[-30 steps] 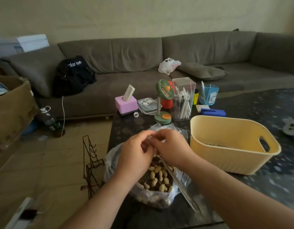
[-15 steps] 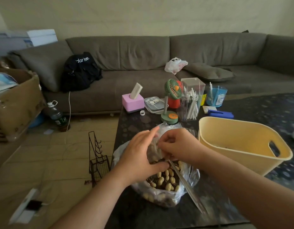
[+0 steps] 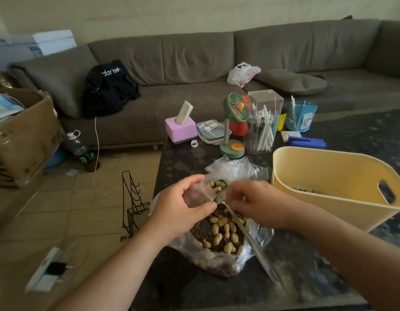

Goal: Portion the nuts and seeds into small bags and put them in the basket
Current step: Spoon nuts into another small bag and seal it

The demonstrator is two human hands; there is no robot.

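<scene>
From the head view, the risk sits at the small bag point(image 3: 202, 194): it is thin, clear and slack, held over the big bag point(image 3: 219, 239) of peanuts and seeds, and if either pinch slips or the mouth is pulled unevenly the film may fold shut or the nuts already visible near its top may spill back, or over the worktop point(image 3: 178, 162) edge, which lies close on the left. The big bag also stands open and soft-sided, so a forearm brushing it could tip it. The left hand point(image 3: 183, 209) comes in from below left, palm turned inward, its fingers point(image 3: 190, 185) curled and thumb closed on the small bag's near side. The right hand point(image 3: 257, 203) reaches across from the right, blurred, its fingers seemingly curled and pinching the bag's other edge; how firmly, I cannot tell. A long strip of clear plastic point(image 3: 259, 254) trails down from between the hands. The basket point(image 3: 329, 198) waits just right of the big bag, with something dark already lying in its bottom.
</scene>
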